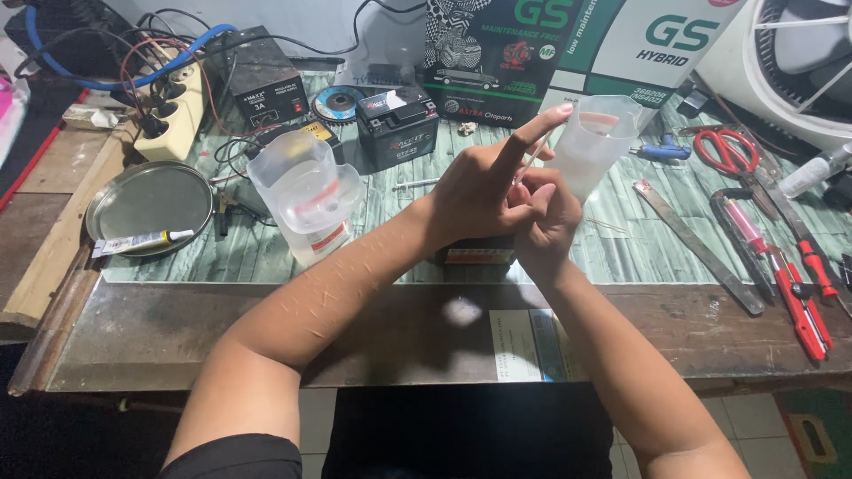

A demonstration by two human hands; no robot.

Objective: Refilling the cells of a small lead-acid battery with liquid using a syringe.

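Thin straw (pixel 532 164) pinched between both hands above bench middle, light, bendy; grip near ends. Left hand (pixel 484 191) closed on it, forefinger raised. Right hand (pixel 546 222) closed round lower end. Clear plastic jug (pixel 596 142) just behind; second jug (pixel 306 191) left.

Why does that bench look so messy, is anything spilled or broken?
No spill or break shows. A glue tube lies in the metal dish, and cables tangle around the power strip. Both hands hold a thin stick beside a plastic jug.
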